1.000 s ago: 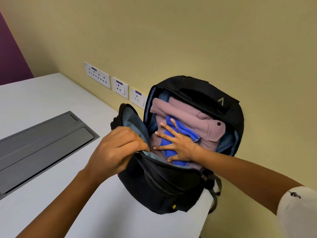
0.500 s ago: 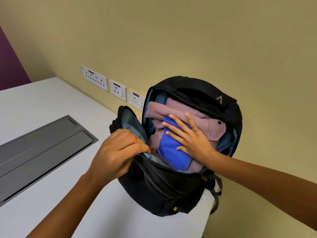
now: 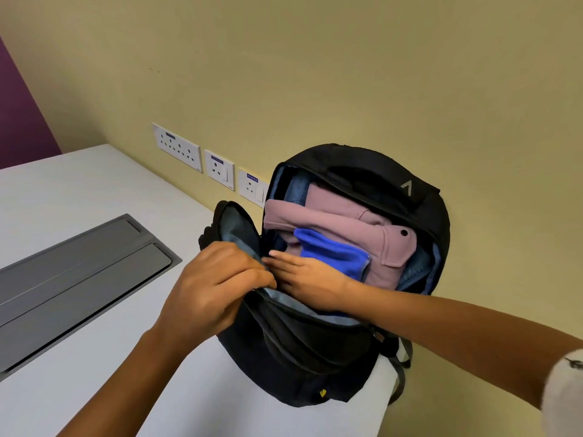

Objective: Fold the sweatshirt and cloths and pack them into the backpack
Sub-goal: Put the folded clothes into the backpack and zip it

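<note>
Much of the right hand [image 3: 307, 275] is masked: its fingertips are tucked behind the left hand's knuckles and its palm side is pressed down out of sight inside the bag, so whether anything is gripped cannot be told. The lower part of the blue cloth [image 3: 334, 252] is hidden under that hand, and the bottom of the main compartment is not seen. The right sleeve [image 3: 564, 395] is cut off at the frame edge. The black backpack [image 3: 362, 348] is stood open on the white table [image 3: 94, 190] against the wall; the folded pink sweatshirt [image 3: 331, 216] is packed inside it, with the blue cloth laid on top. The left hand [image 3: 214, 288] is clenched, its fingers pinched on the front flap's edge [image 3: 239, 228], which is held away from the opening. The blue cloth lies just beyond the right fingers, touching the back of that hand; the sweatshirt lies farther past them. Wall sockets [image 3: 176, 146] and a grey panel [image 3: 75, 269] are noted beyond the left hand.
</note>
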Demonstrator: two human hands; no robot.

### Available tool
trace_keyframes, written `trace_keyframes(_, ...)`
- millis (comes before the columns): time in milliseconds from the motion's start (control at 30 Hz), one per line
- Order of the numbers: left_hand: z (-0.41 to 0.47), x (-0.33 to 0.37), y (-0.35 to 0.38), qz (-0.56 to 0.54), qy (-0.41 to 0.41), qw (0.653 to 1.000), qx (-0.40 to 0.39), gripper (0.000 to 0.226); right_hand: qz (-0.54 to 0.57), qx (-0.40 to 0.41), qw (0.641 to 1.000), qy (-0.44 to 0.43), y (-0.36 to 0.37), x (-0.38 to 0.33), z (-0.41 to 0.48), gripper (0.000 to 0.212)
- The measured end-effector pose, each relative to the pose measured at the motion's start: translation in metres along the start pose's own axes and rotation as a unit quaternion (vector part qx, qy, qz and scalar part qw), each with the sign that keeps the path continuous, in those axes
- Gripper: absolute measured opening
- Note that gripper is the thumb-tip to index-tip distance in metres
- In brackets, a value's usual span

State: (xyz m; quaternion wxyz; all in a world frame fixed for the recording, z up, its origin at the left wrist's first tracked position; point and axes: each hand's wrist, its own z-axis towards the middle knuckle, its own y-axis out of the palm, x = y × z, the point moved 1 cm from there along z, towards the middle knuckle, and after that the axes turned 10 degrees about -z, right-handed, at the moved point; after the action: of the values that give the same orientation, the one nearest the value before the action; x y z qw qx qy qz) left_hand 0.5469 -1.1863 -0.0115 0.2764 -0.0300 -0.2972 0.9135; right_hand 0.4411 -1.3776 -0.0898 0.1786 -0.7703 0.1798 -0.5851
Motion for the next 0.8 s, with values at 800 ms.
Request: trace_keyframes(800, 0.003, 0.007, -0.021, 0.056, 0.043, 0.997, 0.013, 0.019, -0.007, -0.065, 0.993, 0.102, 0.014, 0.039, -0.020, 0.077)
